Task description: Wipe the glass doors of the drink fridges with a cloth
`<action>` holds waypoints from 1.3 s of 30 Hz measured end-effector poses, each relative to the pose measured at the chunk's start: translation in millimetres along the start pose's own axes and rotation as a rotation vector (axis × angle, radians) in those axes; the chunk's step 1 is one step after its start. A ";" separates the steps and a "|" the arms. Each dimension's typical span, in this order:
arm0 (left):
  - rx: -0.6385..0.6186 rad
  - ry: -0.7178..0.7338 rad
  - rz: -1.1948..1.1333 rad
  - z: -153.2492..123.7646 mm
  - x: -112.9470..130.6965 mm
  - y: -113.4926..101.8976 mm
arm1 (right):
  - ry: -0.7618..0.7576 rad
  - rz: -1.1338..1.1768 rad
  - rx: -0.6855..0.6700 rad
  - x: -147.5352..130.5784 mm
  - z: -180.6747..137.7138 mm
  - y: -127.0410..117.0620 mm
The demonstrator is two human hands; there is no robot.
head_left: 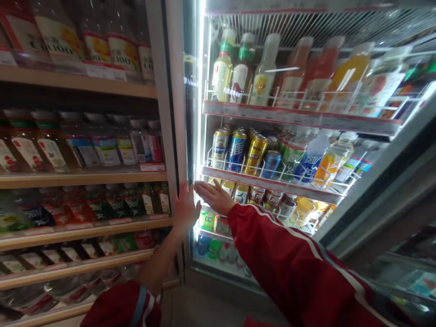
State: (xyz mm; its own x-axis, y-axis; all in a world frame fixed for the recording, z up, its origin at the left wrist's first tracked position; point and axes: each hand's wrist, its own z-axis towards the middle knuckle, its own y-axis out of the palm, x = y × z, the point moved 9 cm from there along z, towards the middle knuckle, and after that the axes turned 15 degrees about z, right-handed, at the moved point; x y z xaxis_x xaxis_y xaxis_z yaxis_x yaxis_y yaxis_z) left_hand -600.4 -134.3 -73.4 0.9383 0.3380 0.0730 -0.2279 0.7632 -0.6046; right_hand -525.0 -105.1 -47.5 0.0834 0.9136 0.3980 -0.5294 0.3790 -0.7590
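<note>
My left hand (187, 206) is raised at the left frame (185, 150) of a lit drinks fridge. Its fingers point up and lie along the frame, blurred, with nothing visible in them. From the right reaches my right hand (215, 196) in a red sleeve, palm down, fingers stretched out toward the glowing light strip (199, 113). Whether its fingertips touch the frame or my left hand, I cannot tell. Just behind this hand are a wire shelf (272, 181) and a row of cans, among them a shark-printed can (241, 193), partly covered by the hand.
Wooden shelves (81, 177) of bottled drinks stand at the left. Inside the fridge are glass bottles (265, 68) above and a gold can (256, 152) among several cans and bottles below. The fridge door (374, 186) stands open on the right.
</note>
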 end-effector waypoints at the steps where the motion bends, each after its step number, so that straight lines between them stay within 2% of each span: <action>1: 0.001 -0.010 0.005 -0.1 -5.8 -0.9 | -0.021 0.000 0.003 0.3 10.5 1.5; 5: -0.009 -0.024 0.045 1.2 -21.1 -6.6 | 0.018 -0.021 0.121 24.4 51.9 -17.6; 9: 0.009 -0.024 0.068 5.0 -25.8 -15.6 | 0.098 -0.069 0.264 43.5 66.6 -41.4; 15: 0.038 0.026 0.070 18.3 -21.8 -25.9 | 0.047 -0.030 0.179 33.2 63.8 -31.5; 22: 0.102 0.056 0.068 31.1 -16.3 -33.2 | 0.105 -0.117 0.324 63.5 88.8 -69.5; 29: 0.108 0.080 0.076 33.2 -12.3 -36.5 | -0.044 -0.166 0.234 40.0 73.5 -55.5; 31: 0.108 0.081 0.079 40.5 -10.6 -40.9 | -0.004 -0.153 0.249 49.2 77.6 -67.4; 35: 0.131 0.092 0.075 57.6 -0.7 -53.3 | 0.186 -0.104 0.313 85.9 85.8 -104.8; 37: 0.143 0.101 0.068 63.2 6.2 -57.6 | 0.201 -0.105 0.320 91.3 81.9 -113.4; 39: 0.147 0.117 0.059 65.8 13.6 -59.1 | 0.153 -0.132 0.319 84.1 72.0 -112.4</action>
State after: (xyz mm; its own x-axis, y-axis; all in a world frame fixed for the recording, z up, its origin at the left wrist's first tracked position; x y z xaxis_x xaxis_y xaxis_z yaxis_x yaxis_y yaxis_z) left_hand -591.3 -138.5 15.5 0.9441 0.3248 -0.0570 -0.3109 0.8190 -0.4822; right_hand -519.3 -81.4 108.4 0.2813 0.8804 0.3818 -0.7397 0.4524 -0.4982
